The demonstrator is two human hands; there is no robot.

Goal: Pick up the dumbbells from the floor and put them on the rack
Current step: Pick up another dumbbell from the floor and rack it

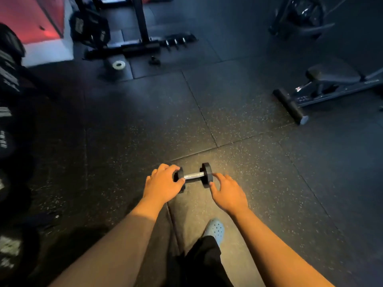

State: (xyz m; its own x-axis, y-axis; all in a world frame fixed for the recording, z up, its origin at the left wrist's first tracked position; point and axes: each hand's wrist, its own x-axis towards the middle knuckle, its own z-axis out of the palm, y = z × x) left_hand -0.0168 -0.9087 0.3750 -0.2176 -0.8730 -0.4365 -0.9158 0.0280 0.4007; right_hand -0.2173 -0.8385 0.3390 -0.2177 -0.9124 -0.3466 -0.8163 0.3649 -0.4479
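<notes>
**Both hands at a small dumbbell on the gym floor**

A single small dumbbell (194, 176) is seen lying on the speckled rubber floor (145, 125), near the middle of its near edge, just in front of the person. Its bright metal handle is laid crosswise, with a dark weight at each end. The left hand (163, 184) is placed over the left weight, fingers curled loosely round it and the thumb set against the inner end of the handle; a firm grip cannot be confirmed. The right hand (227, 191) is held open and spread just beside the right weight, its fingertips touching or nearly touching that weight; which of the two cannot be told. The dumbbell is not lifted: both weights are rested on the floor.

One pale clog (215, 229) is visible between the forearms, below the dumbbell, with a dark trouser leg beside it.

Along the left edge of the floor a row of large dark weights (8, 112) is seen, blurred. Toward the far left corner a black frame (132, 44) is stood, with a short row of small dumbbells (176, 41) laid by its foot. A pale ring-shaped object (118, 64) is set on the floor just in front of the frame. At the right edge a padded bench (331, 79) is placed, well apart from the hands.
</notes>
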